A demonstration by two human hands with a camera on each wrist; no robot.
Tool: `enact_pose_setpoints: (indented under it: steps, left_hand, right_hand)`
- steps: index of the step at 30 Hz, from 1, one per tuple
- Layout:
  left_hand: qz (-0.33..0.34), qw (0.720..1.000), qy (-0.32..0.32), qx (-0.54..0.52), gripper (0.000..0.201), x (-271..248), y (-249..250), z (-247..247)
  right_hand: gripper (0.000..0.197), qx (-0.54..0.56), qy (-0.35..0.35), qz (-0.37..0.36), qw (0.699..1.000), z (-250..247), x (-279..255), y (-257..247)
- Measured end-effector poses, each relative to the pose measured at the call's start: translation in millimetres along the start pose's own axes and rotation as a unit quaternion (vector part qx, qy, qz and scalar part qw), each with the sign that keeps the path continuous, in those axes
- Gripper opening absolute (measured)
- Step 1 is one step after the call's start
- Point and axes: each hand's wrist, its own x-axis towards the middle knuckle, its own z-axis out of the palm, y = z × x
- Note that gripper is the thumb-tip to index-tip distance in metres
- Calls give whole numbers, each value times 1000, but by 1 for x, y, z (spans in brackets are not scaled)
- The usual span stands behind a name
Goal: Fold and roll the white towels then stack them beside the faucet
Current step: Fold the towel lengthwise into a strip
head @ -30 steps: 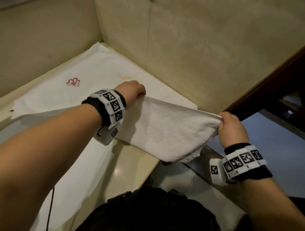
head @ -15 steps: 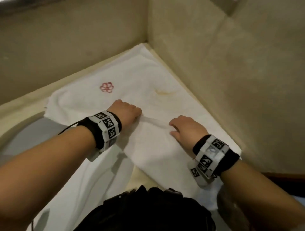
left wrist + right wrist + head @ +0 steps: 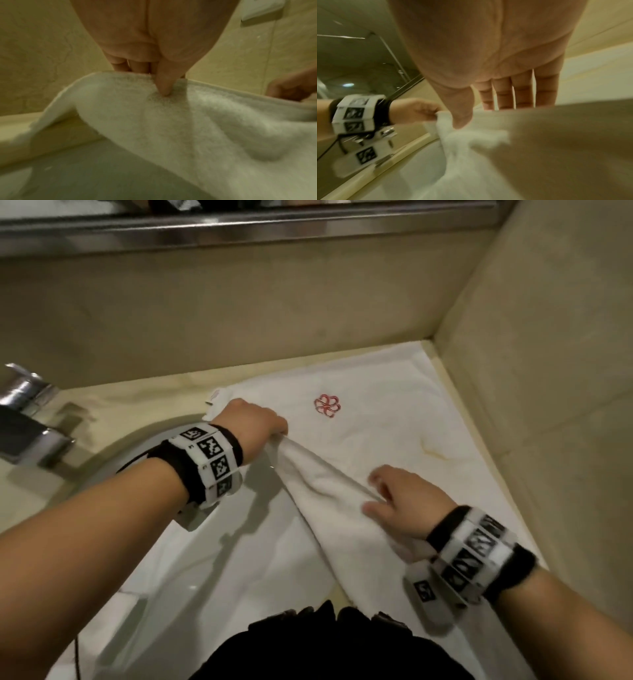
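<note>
**Towel held over a marble corner**

Beige marble walls (image 3: pixel 548 371) meet in a corner above a pale worktop (image 3: pixel 144 402), with a metal-edged ledge (image 3: pixel 239 224) along the top of the back wall. A large white cloth (image 3: pixel 394 392) with a red flower emblem (image 3: pixel 327 405) covers the worktop up to the corner. A basin (image 3: pixel 113 460) curves at the left, with a chrome faucet (image 3: pixel 27 419) beside it.

The white towel (image 3: pixel 329 501) runs diagonally over the cloth. The left hand (image 3: pixel 253 422) pinches its far end, thumb pressed on the hem against curled fingers. The right hand (image 3: pixel 400 501) rests on the towel's middle, fingers straight and slightly spread.

The left wrist view alone shows the thumb (image 3: pixel 163 83) dimpling the terry pile, and a wall plate (image 3: pixel 262 10). The right wrist view alone shows 4 straight fingers (image 3: pixel 522 94) behind the cloth edge, and a mirror (image 3: pixel 359 60).
</note>
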Motion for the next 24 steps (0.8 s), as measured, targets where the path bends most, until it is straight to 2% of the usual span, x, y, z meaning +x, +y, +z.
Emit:
enact_pose_setpoints:
  steps: [2, 5, 9, 11, 13, 15, 17, 18, 19, 21, 24]
  left_hand:
    - [19, 999, 35, -10, 37, 6, -2, -12]
    - [53, 996, 55, 37, 38, 12, -5, -28]
    - [27, 993, -15, 111, 34, 17, -16, -49]
    - [3, 992, 1, 126, 33, 24, -18, -61]
    - [-25, 993, 86, 82, 34, 38, -14, -80]
    - [-51, 981, 186, 11, 32, 56, -8, -98]
    - [-76, 960, 257, -83, 33, 72, 0, -107]
    - [-92, 948, 268, -142, 37, 78, 3, -105]
    - [-109, 939, 257, -201, 41, 85, 7, -100]
    - [-152, 932, 170, -280, 44, 90, 13, -78]
    - [-211, 912, 29, -350, 39, 94, 23, -36]
  right_hand:
    - [47, 3, 19, -43, 999, -1, 29, -35]
    - [27, 17, 31, -74, 997, -3, 59, -69]
    - [25, 107, 120, -81, 984, -26, 54, -57]
    - [25, 130, 157, -76, 976, -44, 46, -37]
    - [25, 141, 199, -42, 969, -64, 42, -10]
    - [29, 136, 239, 28, 961, -78, 40, 26]
    - [36, 127, 233, 133, 955, -84, 36, 64]
    - [38, 117, 205, 182, 955, -82, 34, 80]
    - [38, 103, 166, 221, 956, -77, 34, 95]
    - [37, 71, 88, 266, 957, -64, 34, 112]
    - [40, 53, 53, 282, 957, -57, 39, 120]
